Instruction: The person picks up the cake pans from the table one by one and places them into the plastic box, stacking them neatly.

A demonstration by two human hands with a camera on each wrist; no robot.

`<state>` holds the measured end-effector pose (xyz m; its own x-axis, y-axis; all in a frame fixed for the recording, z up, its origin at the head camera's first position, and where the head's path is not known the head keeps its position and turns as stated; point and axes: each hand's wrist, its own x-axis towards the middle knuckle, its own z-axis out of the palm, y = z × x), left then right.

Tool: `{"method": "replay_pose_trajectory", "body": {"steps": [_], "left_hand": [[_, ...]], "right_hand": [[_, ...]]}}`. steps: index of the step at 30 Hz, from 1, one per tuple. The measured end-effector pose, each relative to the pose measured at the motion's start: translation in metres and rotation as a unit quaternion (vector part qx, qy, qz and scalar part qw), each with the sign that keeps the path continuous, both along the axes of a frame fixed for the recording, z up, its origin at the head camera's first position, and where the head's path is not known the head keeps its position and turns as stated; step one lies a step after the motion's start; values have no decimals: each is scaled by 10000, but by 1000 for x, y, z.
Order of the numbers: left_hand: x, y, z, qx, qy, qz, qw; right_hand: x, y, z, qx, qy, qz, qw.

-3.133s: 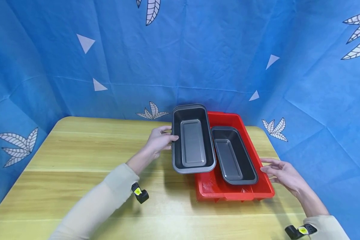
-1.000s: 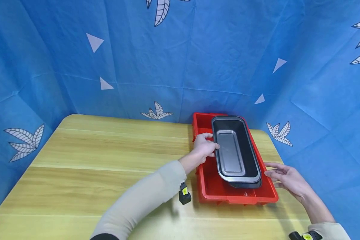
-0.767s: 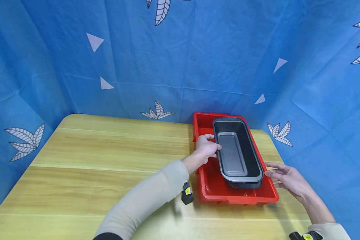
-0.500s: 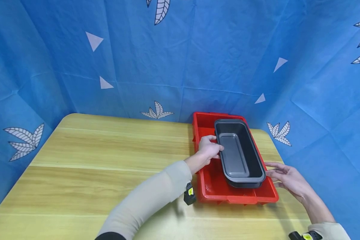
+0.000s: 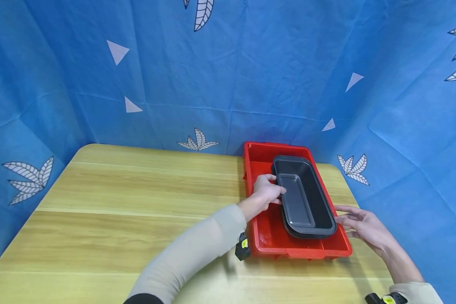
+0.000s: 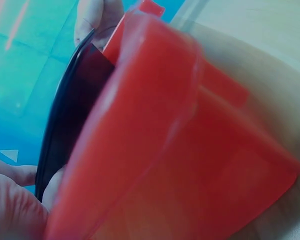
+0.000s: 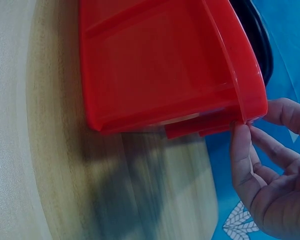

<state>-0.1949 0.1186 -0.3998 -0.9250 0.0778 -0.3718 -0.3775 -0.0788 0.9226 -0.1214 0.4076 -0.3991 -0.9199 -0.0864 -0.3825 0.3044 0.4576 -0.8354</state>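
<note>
A dark grey loaf pan (image 5: 298, 198) is nested in a second loaf pan (image 5: 287, 228), of which only a thin strip of the edge shows below. Both are in the right part of a red plastic bin (image 5: 267, 242). My left hand (image 5: 267, 192) pinches the upper pan's left rim, thumb over the inside and the other fingers on the outer side. The left wrist view has that pan's dark side (image 6: 65, 120) rising behind the bin's wall. With thumb and fingertips, my right hand (image 7: 277, 170) holds the bin's right rim.
The bin stands at the right of a wooden table (image 5: 118, 211), close to the back edge. A blue cloth backdrop (image 5: 175, 76) with leaf and triangle prints hangs behind and on both sides.
My left hand has carried the upper loaf pan rightward over the bin and lowered it into the other pan. My right hand has stayed at the bin's right rim.
</note>
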Motion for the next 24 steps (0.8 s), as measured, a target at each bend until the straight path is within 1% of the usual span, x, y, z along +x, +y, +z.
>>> {"method": "replay_pose_trajectory", "body": {"steps": [8, 11, 15, 18, 24], "left_hand": [[3, 1, -3, -17, -50, 52, 10000], [2, 2, -4, 48, -8, 56, 10000], [1, 2, -4, 274, -9, 82, 9996], [2, 2, -3, 318, -69, 124, 9994], [3, 1, 0, 73, -169, 95, 9998]], "right_hand": [[0, 1, -1, 14, -111, -9, 9999], [-1, 0, -1, 17, -97, -22, 9999], [-1, -1, -1, 56, -73, -30, 10000], [-2, -1, -1, 83, -53, -24, 9999], [-2, -1, 0, 29, -53, -26, 10000]]}}
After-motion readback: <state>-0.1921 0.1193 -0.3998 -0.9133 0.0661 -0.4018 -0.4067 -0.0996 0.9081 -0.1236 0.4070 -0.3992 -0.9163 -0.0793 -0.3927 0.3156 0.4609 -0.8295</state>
